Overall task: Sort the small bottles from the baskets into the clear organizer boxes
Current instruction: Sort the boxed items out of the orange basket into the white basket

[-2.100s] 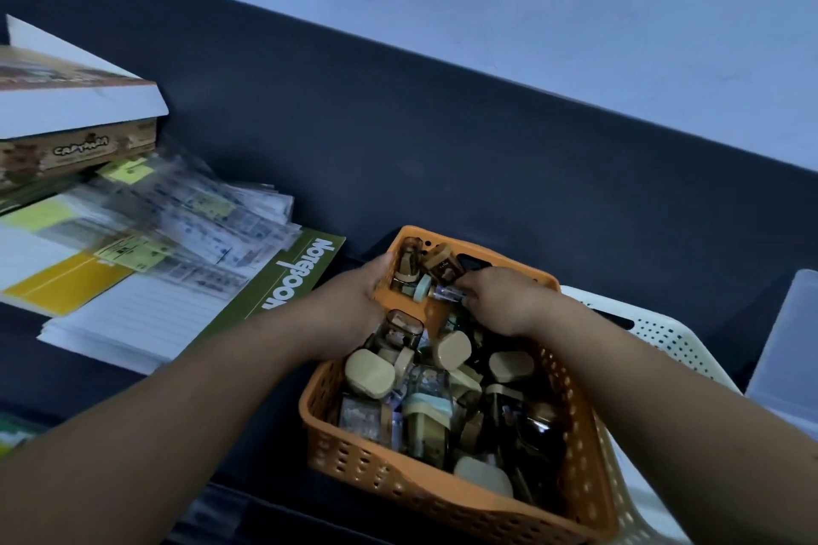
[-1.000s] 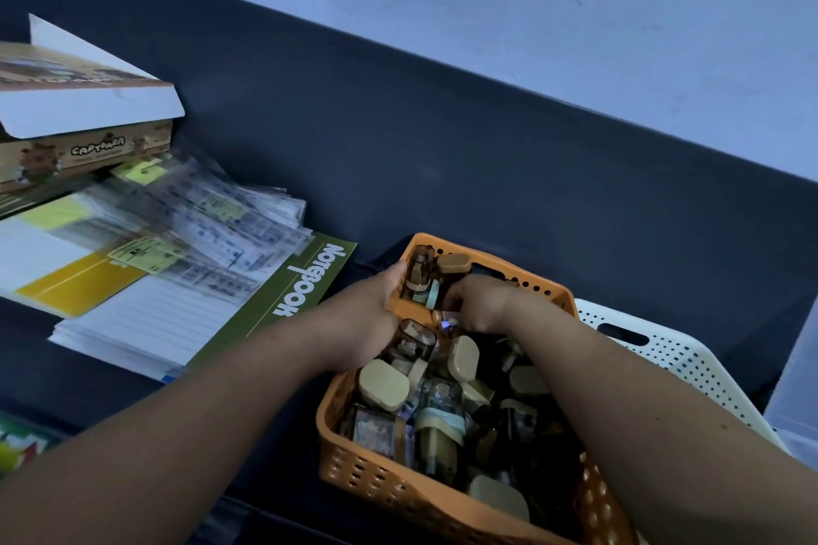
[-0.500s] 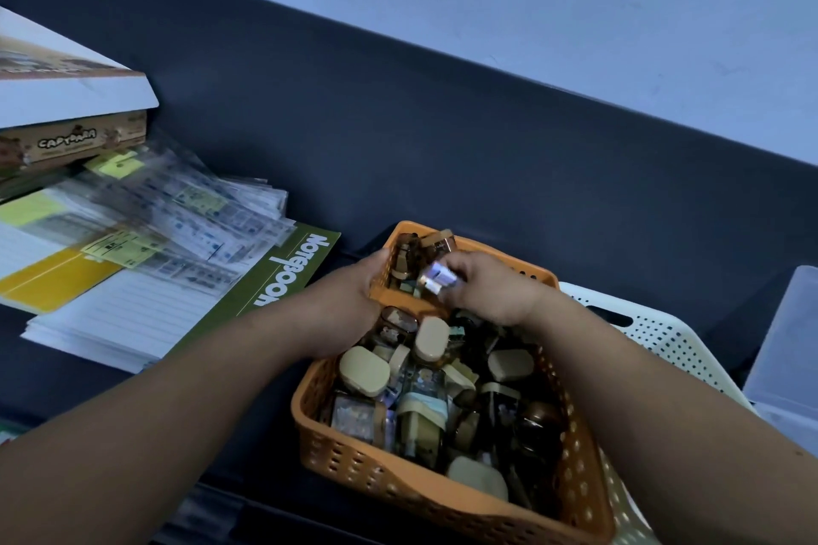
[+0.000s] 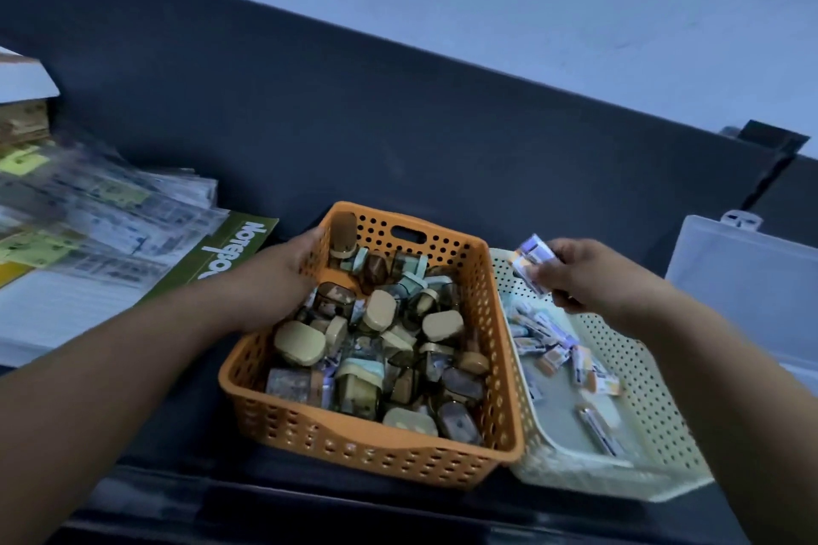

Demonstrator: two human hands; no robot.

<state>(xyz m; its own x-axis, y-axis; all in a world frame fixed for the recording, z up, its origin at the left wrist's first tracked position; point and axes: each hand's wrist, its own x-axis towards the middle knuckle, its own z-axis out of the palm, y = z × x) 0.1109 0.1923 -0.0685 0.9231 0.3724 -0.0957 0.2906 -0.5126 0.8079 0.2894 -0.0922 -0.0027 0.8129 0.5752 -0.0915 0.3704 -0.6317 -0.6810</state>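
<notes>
An orange basket, heaped with jumbled brown bottles with cream caps, touches a white basket at its 3 o'clock, where small white tubes lie scattered. The right hand pinches one tilted tube over that basket's 11 o'clock corner. A clear box sits at 2 o'clock.

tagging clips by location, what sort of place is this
Probably a stationery shop's stock counter, at a guess: notebooks and sleeved printed sheets are stacked on the dark counter, and an orange basket crammed with small bottles sits beside a white basket holding small packets.
</notes>
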